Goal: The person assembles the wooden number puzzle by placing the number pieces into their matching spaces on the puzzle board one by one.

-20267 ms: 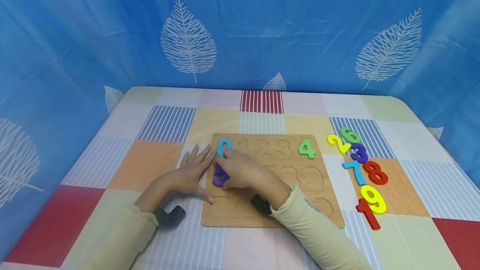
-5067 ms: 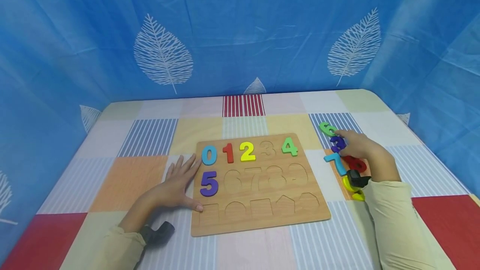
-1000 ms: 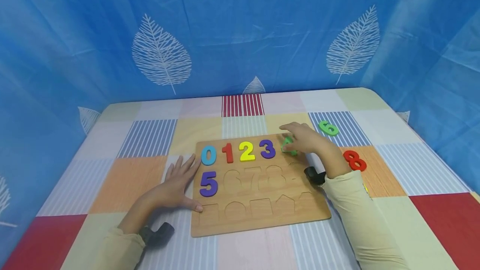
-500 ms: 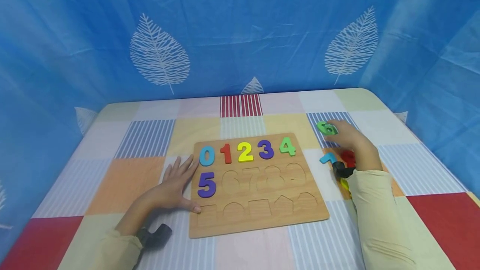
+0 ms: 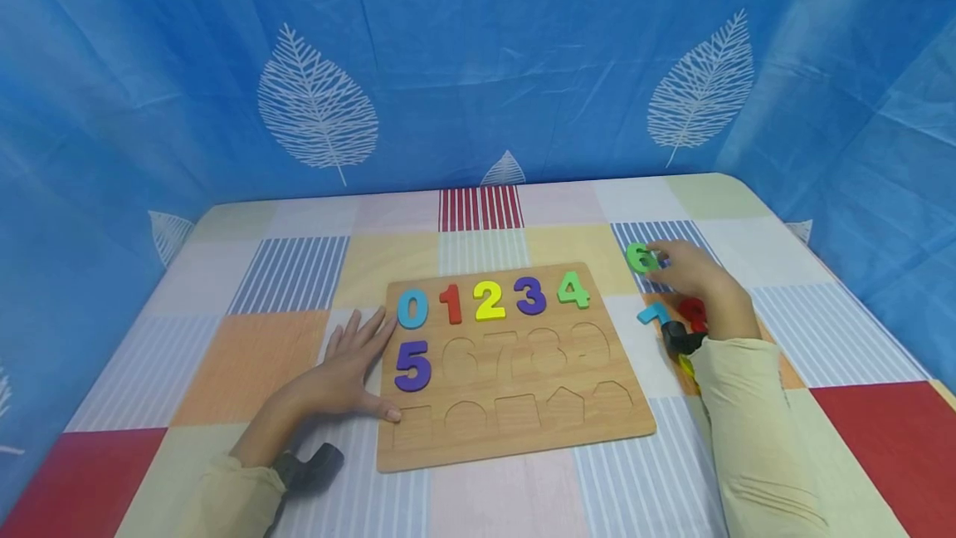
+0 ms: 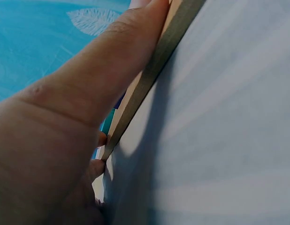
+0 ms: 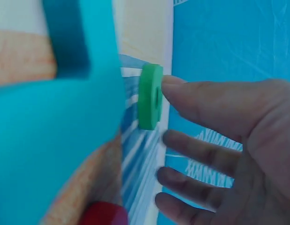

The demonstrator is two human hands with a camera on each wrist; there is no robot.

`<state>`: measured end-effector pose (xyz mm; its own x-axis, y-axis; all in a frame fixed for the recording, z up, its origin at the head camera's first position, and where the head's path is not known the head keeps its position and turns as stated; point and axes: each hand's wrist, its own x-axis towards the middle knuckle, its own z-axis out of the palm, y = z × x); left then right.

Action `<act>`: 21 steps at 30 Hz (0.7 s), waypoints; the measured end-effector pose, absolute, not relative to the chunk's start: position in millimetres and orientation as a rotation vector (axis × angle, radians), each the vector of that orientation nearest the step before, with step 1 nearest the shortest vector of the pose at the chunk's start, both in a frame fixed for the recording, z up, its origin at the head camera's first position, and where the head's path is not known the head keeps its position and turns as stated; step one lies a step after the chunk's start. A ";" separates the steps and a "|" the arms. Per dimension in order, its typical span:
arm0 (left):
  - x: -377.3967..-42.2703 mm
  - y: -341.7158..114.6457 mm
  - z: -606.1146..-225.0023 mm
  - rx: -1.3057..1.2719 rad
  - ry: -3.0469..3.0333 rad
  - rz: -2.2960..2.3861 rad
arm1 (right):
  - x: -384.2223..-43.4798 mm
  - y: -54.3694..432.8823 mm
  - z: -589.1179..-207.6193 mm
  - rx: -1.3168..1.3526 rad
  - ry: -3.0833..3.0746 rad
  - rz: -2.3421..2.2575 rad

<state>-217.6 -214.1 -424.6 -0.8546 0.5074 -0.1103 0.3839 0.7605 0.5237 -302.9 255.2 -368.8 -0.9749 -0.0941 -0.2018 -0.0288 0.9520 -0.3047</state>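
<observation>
My right hand reaches to the far right of the table, where a finger touches the top of a green number 6. In the right wrist view the other fingers stretch out loosely beside that piece, apart from it. My left hand lies spread against the left edge of a wooden number puzzle board, its thumb on the lower left corner. Set on the board are a blue 0, red 1, yellow 2, purple 3, green 4 and purple 5.
Under and beside the right wrist lie a blue 7, a red 8 and a yellow piece, partly hidden by the arm and its black wrist mount. A patchwork cloth covers the table; a blue curtain hangs behind.
Over the last second my right hand has gone from the green 4 to the 6, which has since slid slightly left. Earlier the 1, 2 and 3 came onto the board. My left hand stays put.
</observation>
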 end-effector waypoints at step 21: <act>-218.4 -212.8 -424.0 0.685 2.719 0.697 | -306.7 250.4 -375.3 -0.199 2.847 -0.436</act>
<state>-218.4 -212.8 -424.0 -0.8579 0.4991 -0.1224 0.3787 0.7750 0.5060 -306.7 250.4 -375.3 -0.9584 -0.1716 -0.2280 -0.0955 0.9458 -0.3104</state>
